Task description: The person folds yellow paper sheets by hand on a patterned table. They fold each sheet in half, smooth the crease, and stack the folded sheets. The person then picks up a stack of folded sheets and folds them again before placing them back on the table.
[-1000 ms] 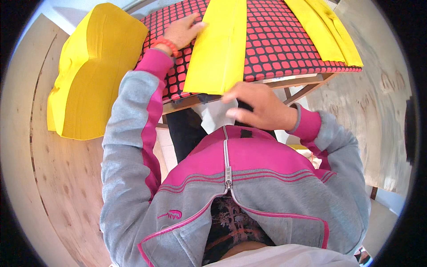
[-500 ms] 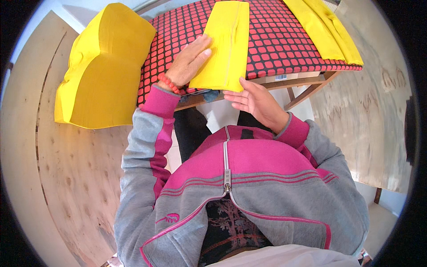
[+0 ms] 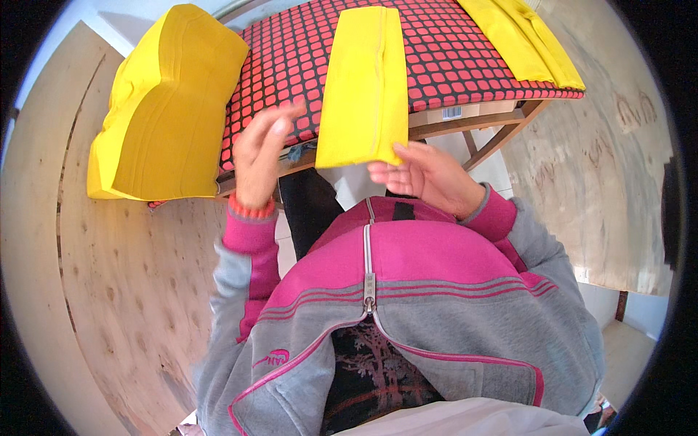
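Note:
A long folded yellow cloth [image 3: 360,94] lies lengthwise on the padded surface, its near end hanging past the front edge. At that end's right corner, my right hand [image 3: 429,178] pinches the cloth between thumb and fingers. My left hand [image 3: 263,149] is raised off to the left of the cloth, apart from it, fingers loosely apart and slightly blurred, holding nothing. A red bead bracelet [image 3: 251,206] circles my left wrist.
The table has a red-and-black checked padded cover [image 3: 291,65]. A tall stack of folded yellow cloths [image 3: 174,116] stands at its left end. More folded yellow cloth [image 3: 520,40] lies at the far right. Plywood boards [image 3: 123,291] flank both sides.
My left hand has lifted off the cloth and drawn back left, toward me. The cloth has slid a little nearer with my right hand at its corner.

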Tool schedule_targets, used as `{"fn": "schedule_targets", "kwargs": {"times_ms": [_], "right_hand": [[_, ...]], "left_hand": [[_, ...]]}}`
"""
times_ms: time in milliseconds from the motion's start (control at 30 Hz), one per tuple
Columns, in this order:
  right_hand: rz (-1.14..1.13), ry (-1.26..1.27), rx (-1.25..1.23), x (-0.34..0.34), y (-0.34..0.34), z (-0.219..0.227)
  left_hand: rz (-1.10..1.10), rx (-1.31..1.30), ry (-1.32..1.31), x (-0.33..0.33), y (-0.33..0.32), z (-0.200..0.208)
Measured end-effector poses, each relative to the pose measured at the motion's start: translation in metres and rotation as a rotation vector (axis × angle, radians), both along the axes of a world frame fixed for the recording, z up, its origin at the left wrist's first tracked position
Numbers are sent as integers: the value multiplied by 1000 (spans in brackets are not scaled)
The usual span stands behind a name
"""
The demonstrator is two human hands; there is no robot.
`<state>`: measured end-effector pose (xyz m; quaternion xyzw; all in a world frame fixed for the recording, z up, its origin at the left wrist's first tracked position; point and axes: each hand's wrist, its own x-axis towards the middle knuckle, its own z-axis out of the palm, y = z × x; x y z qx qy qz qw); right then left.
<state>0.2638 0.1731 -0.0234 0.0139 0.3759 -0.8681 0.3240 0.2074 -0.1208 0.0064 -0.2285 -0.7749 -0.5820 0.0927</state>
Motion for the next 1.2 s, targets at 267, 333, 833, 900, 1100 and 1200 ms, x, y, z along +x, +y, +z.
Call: {"fn": "schedule_targets", "kwargs": {"times_ms": [267,333,833,900,1100,1200], "right_hand": [[177,-7,16,17,3,-19],[213,23,65,23,2,-19],[-152,133,9,-48,0,-16],[-190,127,47,-47,-8,-13],[-242,177,-26,-48,-11,6],[-274,216,-90,-56,-10,26]], "left_hand": [[-360,720,-1072,33,16,-66],[-352,759,-1000,21,26,-67],[-398,354,-1144,17,3,-36],[-455,368,-1115,21,-2,-37],[-533,283,-1013,32,-10,-26],[-536,226,-879,36,-8,-8]]}}
